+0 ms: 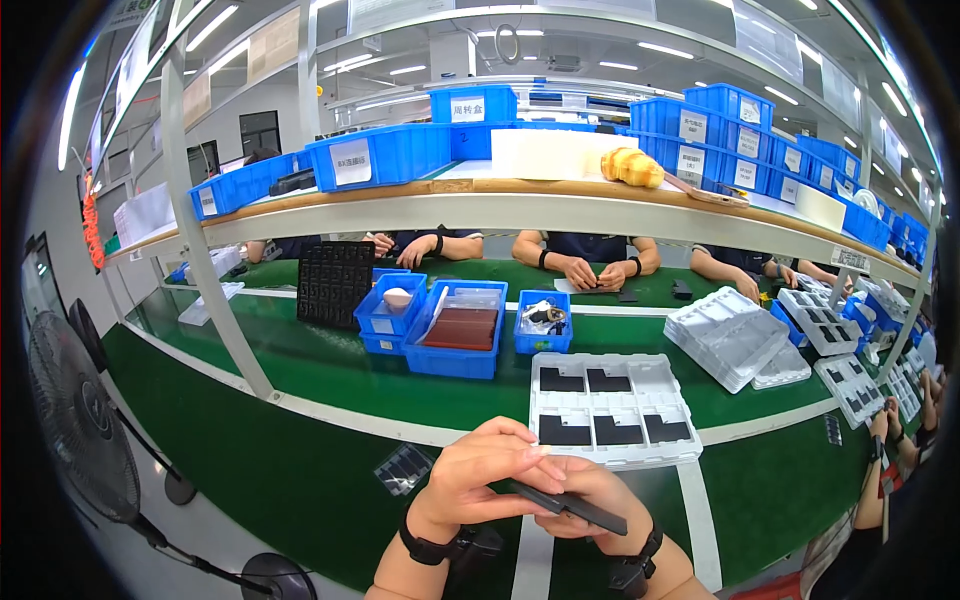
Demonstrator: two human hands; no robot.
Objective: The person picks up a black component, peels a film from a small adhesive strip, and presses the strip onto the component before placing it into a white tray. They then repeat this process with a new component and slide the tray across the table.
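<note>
Close in front of me, both hands meet on a flat black rectangular piece (590,512), held tilted above the green bench. My left hand (478,472) pinches its left end, fingers bent over the top. Beneath it, my right hand (592,488) supports the piece with curled fingers, partly hidden by it. Just beyond the hands lies a white plastic tray (610,398) with several compartments; most contain a flat black piece (564,430), and the upper right one shows none. Left of my left hand, a small clear sheet with dark rectangles (403,468) lies on the bench.
Blue bins (455,365) with brown pieces and small parts stand behind the tray, beside an upright black tray (334,283). Stacked white trays (728,335) sit at right. A shelf edge (520,208) crosses above. Co-workers' hands (595,275) work opposite. A fan (85,420) stands left.
</note>
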